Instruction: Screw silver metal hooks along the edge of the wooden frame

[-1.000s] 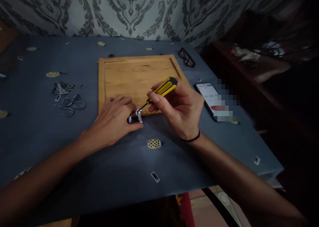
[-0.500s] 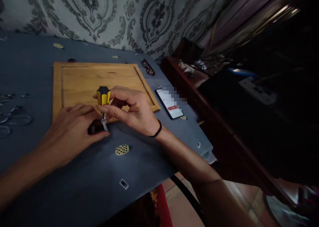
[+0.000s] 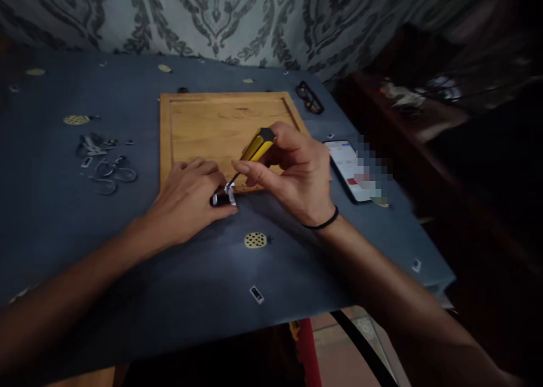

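Note:
My right hand (image 3: 297, 172) is closed around a yellow and black screwdriver (image 3: 258, 145), which tilts with its handle up to the right. The tip of its shaft meets a small shiny metal fitting (image 3: 230, 194) on a dark piece (image 3: 219, 197). My left hand (image 3: 190, 197) is closed on that dark piece, thumb along the near side, at the front edge of a framed wooden panel (image 3: 203, 121). Fingers hide much of the dark piece, so its exact kind does not show. The panel lies flat on a blue tablecloth (image 3: 203, 274).
Left of the panel lie several small metal parts (image 3: 95, 145) and looped pieces (image 3: 121, 172). Eyeglasses (image 3: 309, 98) rest beyond the panel's right corner. A phone (image 3: 348, 169) with a lit screen lies right of my right hand. Dark furniture (image 3: 407, 149) borders the table's right side.
The screwdriver has gone from nearly upright to tilted, its handle leaning right. The view has swung left, so the table things appear further right. Both hands keep their holds.

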Action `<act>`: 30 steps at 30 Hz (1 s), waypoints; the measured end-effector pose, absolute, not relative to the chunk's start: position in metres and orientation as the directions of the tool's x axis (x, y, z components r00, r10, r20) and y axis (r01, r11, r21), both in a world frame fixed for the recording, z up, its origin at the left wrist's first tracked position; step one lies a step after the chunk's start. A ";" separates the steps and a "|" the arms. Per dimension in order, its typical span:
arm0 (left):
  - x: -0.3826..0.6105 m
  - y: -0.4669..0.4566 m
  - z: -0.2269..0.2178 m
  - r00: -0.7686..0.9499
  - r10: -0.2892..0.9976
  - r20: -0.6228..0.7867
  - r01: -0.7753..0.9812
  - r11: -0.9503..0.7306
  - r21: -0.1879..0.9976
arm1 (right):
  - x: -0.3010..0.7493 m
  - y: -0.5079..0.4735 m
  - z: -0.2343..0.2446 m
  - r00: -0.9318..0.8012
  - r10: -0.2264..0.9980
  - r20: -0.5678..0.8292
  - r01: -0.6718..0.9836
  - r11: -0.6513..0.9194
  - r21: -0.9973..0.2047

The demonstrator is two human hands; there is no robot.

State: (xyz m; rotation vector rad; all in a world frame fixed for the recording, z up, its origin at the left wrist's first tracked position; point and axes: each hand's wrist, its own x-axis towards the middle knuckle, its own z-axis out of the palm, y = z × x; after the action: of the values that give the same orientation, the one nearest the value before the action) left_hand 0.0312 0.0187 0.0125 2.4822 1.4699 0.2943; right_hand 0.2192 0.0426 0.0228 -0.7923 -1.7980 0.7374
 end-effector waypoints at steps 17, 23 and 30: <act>0.033 0.017 0.019 0.477 0.879 -0.011 0.839 -0.452 0.303 | 0.214 0.025 0.029 0.007 0.731 0.683 0.241 0.661 -0.711; 0.034 0.018 0.019 0.470 0.882 -0.007 0.844 -0.447 0.298 | 0.218 0.022 0.035 -0.017 0.742 0.671 0.288 0.646 -0.707; 0.033 0.017 0.017 0.474 0.880 0.033 0.835 -0.461 0.300 | 0.219 0.028 0.022 -0.032 0.768 0.640 0.365 0.605 -0.708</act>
State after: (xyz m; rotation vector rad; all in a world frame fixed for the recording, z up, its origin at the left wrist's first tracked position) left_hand 0.0334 0.0170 0.0169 2.4804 1.4726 0.2674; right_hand 0.2193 0.0280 0.0220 -0.9581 -1.6367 0.4203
